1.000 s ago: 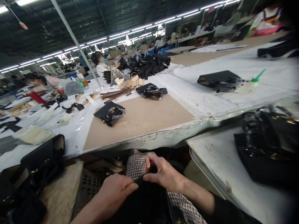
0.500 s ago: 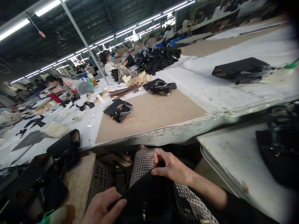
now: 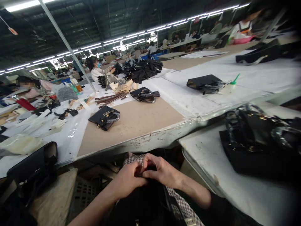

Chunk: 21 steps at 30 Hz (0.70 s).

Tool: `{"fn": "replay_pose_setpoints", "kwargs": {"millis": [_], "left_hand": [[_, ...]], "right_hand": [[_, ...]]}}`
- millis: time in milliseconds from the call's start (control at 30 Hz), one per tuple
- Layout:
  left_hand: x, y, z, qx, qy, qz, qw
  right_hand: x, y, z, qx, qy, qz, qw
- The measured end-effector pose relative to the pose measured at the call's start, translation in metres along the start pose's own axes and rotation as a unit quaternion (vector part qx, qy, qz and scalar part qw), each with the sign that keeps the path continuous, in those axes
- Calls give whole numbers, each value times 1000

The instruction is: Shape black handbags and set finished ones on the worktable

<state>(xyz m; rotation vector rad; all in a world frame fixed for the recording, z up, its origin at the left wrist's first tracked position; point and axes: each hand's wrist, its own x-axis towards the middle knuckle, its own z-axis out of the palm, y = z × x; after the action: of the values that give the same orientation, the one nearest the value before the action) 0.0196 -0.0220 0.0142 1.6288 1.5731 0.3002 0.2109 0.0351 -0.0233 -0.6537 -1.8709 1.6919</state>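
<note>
A black handbag (image 3: pixel 145 201) rests on my lap over checked cloth (image 3: pixel 180 205), with a bit of gold-coloured metal showing low on it. My left hand (image 3: pixel 131 175) pinches the bag's top edge. Right beside it, almost touching, my right hand (image 3: pixel 157 169) grips the same edge between thumb and curled fingers. The exact spot between the two sets of fingertips is hidden. On the table ahead, a black bag with gold hardware (image 3: pixel 104 117) lies on brown board, and a second black bag (image 3: pixel 144 94) lies farther back.
A white side table (image 3: pixel 235 191) at my right carries several black bags (image 3: pixel 254 141). To the left, more black bags (image 3: pixel 35 166) crowd a wooden surface (image 3: pixel 55 194). A glue pot with a green brush (image 3: pixel 231 86) stands beside another bag (image 3: pixel 204 83). Co-workers sit across the table.
My left hand has moved up and right along the bag's edge to meet my right hand. The view has turned to the right, showing more of the bags on that side.
</note>
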Motion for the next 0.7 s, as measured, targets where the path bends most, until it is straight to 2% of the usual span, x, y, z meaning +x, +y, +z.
{"fn": "replay_pose_setpoints", "kwargs": {"millis": [100,167,300,367,467,567,633,700], "left_hand": [[7,-6,-2,31,13,1,999],[6,-8,-5,46,13,-4,999],[10,-5,2,53,9,-9,998],[14,-3,6,54,6,-5,999],[14,-5,-2,62,4,0,998],[1,-4,-31,69,-3,11,998],[-11,-1,-52,64,-45,21,997],[-22,3,-68,56,-121,31,991]], "right_hand": [[-33,-11,-3,-109,77,-7,991],[-57,-9,8,-173,107,13,979],[-80,8,40,-199,137,83,967],[-81,12,45,-186,148,129,963],[-84,4,29,-155,136,161,965],[-97,-12,-3,-110,98,136,980],[-105,-18,-23,-63,67,121,988],[-108,-17,-35,-3,23,123,992]]}}
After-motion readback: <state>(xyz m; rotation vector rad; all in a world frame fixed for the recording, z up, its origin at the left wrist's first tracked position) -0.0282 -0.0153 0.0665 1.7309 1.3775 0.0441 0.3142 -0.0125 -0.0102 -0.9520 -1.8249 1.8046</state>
